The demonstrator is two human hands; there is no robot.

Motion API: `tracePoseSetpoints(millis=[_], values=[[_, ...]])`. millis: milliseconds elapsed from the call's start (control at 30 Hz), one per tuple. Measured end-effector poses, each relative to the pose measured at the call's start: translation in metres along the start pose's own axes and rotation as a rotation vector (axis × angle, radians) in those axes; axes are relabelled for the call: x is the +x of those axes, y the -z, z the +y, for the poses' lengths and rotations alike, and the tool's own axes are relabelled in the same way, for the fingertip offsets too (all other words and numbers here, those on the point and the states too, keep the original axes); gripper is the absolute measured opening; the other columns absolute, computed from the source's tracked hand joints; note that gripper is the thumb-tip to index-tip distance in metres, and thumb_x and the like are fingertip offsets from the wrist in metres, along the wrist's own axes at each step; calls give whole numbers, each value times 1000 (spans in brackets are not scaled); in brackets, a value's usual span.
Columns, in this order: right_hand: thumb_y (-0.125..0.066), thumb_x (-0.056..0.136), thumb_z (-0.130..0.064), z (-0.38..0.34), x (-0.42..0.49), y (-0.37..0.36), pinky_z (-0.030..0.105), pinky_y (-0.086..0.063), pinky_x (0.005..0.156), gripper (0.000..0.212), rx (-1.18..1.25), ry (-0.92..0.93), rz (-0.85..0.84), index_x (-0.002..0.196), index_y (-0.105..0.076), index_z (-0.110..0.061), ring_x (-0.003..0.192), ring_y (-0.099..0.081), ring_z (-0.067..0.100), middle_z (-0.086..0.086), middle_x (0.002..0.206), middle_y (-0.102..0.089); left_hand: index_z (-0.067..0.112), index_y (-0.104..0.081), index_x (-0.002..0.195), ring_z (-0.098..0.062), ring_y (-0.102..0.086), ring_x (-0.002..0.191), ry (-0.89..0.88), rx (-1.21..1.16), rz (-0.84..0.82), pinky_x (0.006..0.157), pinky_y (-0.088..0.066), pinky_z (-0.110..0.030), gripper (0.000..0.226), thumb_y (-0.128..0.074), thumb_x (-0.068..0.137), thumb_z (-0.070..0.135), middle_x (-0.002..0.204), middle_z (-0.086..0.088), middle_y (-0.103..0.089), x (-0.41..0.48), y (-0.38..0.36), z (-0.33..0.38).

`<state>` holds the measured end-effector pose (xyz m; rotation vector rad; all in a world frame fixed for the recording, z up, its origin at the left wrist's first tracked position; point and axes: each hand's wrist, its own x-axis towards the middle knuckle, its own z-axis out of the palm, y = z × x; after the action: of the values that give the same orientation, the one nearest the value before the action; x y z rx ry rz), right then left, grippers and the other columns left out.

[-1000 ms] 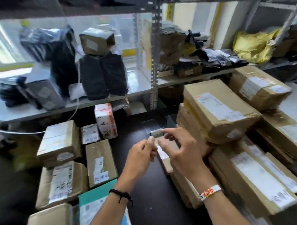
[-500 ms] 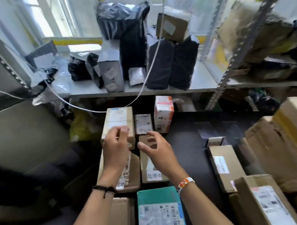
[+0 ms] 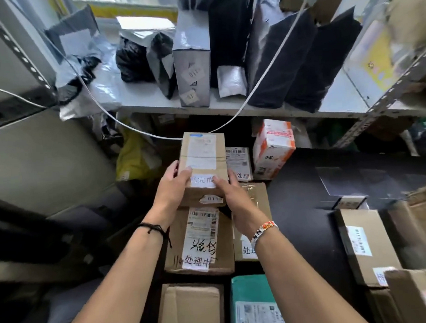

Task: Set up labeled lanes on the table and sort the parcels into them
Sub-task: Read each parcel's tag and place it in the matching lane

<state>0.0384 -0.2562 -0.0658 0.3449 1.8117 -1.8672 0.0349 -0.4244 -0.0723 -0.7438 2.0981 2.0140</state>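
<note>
On the left side of the black table [image 3: 305,220], a small brown cardboard box [image 3: 204,149] sits between two hands. The left hand [image 3: 170,187] holds its left side, with the fingers curled round the edge and the thumb on top. The right hand [image 3: 230,193] holds its right side, and its thumb presses on a white paper label [image 3: 202,182] with writing, stuck at the near end of the box top.

Just near of this box lies a bigger brown box with a long white sticker [image 3: 201,242]. I cannot tell if the small box rests on it. Another flat brown box [image 3: 253,196] lies under the right hand. Nearer still are a plain tan box [image 3: 191,306] and a green parcel [image 3: 252,291].

Just right of the held box is a little box with a barcode [image 3: 239,164], then a white and orange carton [image 3: 272,149] standing up. A thin white cable [image 3: 264,82] hangs down to the far end of the held box. Black bags [image 3: 300,60] and a grey box [image 3: 192,64] stand on the white shelf [image 3: 155,99] at the far side. A yellow bag [image 3: 133,157] sits at the left.
</note>
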Motion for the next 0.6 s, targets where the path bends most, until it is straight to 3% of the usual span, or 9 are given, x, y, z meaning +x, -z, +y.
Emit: tracePoseSetpoints(millis=[133,233,300,367,433,600], values=[[-71,99,-39,1,-9,5,38,-58,100,72,51,108,-7,157,-29,-50,119,-70,16,-4,142,-65,25,-52,146,-15,-75,106,-98,-138,26,88,-62,-36,45,-61,101,26,128,1,-71,-12,-4,3],[-70,99,-25,-9,-25,15,19,-58,79,65,90,182,10,150,-38,-48,107,-74,9,-4,132,-71,23,-52,142,-10,-75,102,-152,-202,38,76,-61,-25,41,-61,102,20,125,1,-69,-30,-10,13],[-71,98,-18,-13,-39,25,16,-57,72,61,116,215,21,145,-43,-46,101,-76,11,-2,125,-75,22,-53,140,-14,-74,108,-181,-238,25,82,-62,-30,40,-63,101,20,128,-1,-68,-43,-15,21],[-76,93,-17,-19,-54,37,30,-61,82,60,152,246,60,139,-47,-44,105,-76,19,1,123,-74,21,-56,138,-19,-71,115,-209,-259,2,93,-62,-40,41,-67,98,21,130,-3,-68,-56,-23,29],[-80,89,-19,-23,-71,53,48,-61,95,59,202,265,100,134,-49,-41,110,-74,26,6,128,-69,20,-58,134,-21,-71,116,-239,-280,-29,90,-62,-39,40,-70,96,18,130,-6,-67,-71,-34,38],[-81,85,-22,-32,-123,106,42,-61,86,62,235,355,161,136,-50,-35,109,-75,29,12,131,-69,22,-58,130,-18,-71,113,-321,-278,-133,71,-59,-23,37,-72,95,19,130,-7,-66,-118,-78,61]])
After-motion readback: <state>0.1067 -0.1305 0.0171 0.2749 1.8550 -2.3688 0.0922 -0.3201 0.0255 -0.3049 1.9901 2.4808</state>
